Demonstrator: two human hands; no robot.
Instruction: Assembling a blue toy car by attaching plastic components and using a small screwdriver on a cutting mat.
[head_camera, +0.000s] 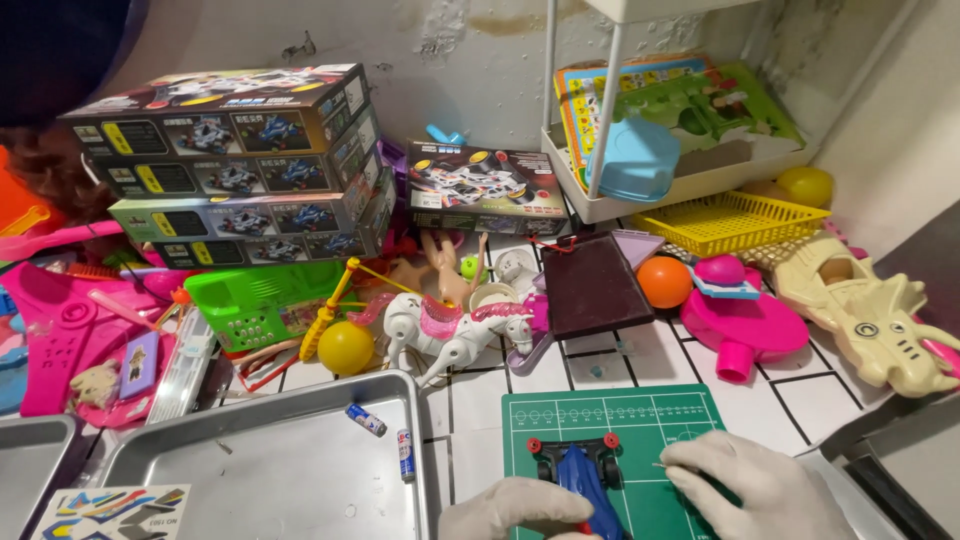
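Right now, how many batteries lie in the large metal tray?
2: one battery lies near the middle right of the metal tray, the other battery by its right rim. None seems hidden.

A stack of toy car boxes (235, 165) stood against the wall, a white toy horse (455, 335) beside a yellow ball (345, 347), and what looked like two small batteries (385, 437) lay in a metal tray (270, 470).

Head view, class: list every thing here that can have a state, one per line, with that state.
Blue toy car: on the green cutting mat, steadied by the left hand.
Right hand: gloved, pinching a thin tool.
Two batteries: loose in the metal tray.
Toy horse: standing upright.
Stacked boxes: closed.
Yellow basket: contents unclear.
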